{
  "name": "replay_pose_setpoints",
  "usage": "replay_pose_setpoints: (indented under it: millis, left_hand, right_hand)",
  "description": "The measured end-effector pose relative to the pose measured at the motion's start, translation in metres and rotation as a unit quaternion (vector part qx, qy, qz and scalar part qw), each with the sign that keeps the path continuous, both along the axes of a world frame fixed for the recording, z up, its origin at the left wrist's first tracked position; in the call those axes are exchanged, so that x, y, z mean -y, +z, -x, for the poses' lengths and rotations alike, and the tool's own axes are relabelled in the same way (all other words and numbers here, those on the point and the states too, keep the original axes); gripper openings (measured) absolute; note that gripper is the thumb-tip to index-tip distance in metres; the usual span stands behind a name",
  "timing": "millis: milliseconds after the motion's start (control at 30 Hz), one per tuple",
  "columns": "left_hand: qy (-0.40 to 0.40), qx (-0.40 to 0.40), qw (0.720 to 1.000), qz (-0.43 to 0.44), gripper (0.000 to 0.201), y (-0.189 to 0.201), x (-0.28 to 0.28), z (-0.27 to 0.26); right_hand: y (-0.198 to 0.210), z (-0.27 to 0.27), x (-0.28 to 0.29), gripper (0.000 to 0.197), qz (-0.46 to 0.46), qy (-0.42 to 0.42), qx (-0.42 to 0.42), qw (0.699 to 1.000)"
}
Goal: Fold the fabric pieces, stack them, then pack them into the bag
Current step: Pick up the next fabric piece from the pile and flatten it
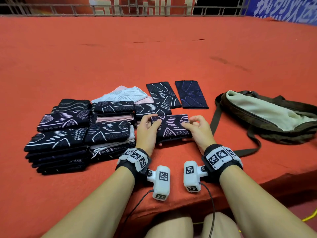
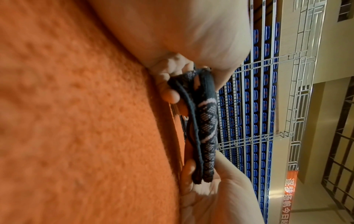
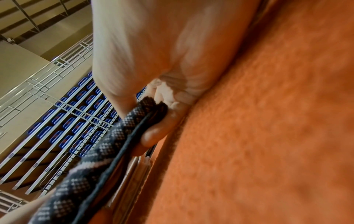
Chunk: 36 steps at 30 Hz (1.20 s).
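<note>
A folded black fabric piece (image 1: 171, 127) with pink lines hangs just above the red table (image 1: 154, 54), held between both hands. My left hand (image 1: 148, 127) pinches its left end, thumb on top and fingers beneath. My right hand (image 1: 197, 128) pinches the right end the same way. The left wrist view shows the folded piece (image 2: 205, 125) edge-on with fingertips (image 2: 170, 95) under it. In the right wrist view the folded piece (image 3: 107, 147) rests on a fingertip (image 3: 155, 133). Stacks of folded pieces (image 1: 58, 134) stand to the left. A dark bag (image 1: 267, 115) lies open at the right.
Two unfolded dark pieces (image 1: 163, 94) (image 1: 191, 94) lie flat behind my hands. A pale pink and white piece (image 1: 125, 93) lies behind the stacks. The bag's strap (image 1: 215, 117) runs along the table toward my right wrist. The table's front edge is near my forearms.
</note>
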<state>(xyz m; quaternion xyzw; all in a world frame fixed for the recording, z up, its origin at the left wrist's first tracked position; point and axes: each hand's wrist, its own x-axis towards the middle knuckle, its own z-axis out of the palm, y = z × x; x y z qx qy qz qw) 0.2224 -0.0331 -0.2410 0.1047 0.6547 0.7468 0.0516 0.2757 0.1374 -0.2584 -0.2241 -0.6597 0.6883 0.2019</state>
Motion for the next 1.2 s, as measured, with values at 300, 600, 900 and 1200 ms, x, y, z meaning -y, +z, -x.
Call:
replay_pose_setpoints:
  millis: [300,600,900,1200]
  left_hand:
    - [0.040,0.053,0.998,0.011,0.030,-0.002,0.000,0.001]
    - [0.114,-0.170,0.891,0.406,0.029,0.005,-0.014,-0.021]
    - [-0.147,-0.297,0.797,0.505,0.067,0.015,-0.022,-0.038]
    - [-0.203,-0.301,0.788,0.497,0.086,0.016,-0.016,-0.030]
  right_hand:
    - [0.005,0.001,0.001,0.023,-0.049,0.024,0.036,0.998]
    - [0.003,0.007,0.008,0.011,-0.138,0.027,0.076,0.987]
    - [0.004,0.008,0.008,0.019,-0.113,0.057,0.078,0.989]
    - [0.014,0.000,0.011,0.022,-0.033,0.076,0.055,0.995]
